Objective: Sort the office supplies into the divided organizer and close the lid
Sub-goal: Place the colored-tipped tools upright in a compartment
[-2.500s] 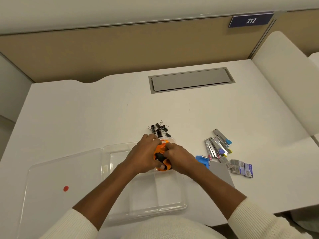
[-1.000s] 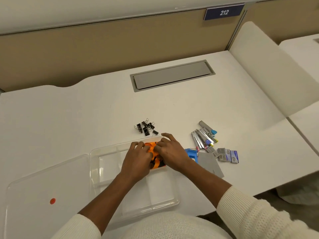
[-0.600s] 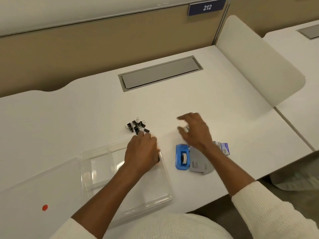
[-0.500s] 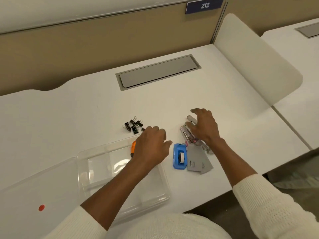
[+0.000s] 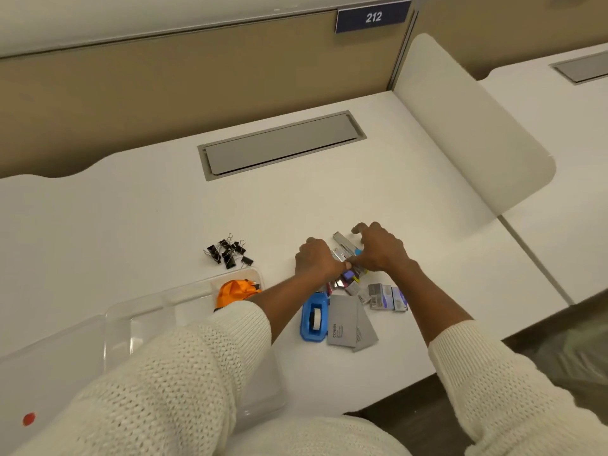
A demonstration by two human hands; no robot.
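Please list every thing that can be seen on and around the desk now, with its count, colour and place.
Desk: one, white, fills the view.
Organizer: one, clear plastic, front left of the desk, lid open to its left.
Orange item: one, in the organizer's far right compartment.
Binder clips: small pile, black, beyond the organizer.
Staplers: several, silver with coloured ends, under both hands; count hidden.
Tape dispenser: one, blue, right of the organizer.
Cards: two, grey, beside the dispenser.
Staple boxes: a few, grey and purple, right of the cards.
Cable hatch: one, grey, far centre.
Sign: one, blue, reads 212.
Left hand, right hand: on the staplers, white sleeves.
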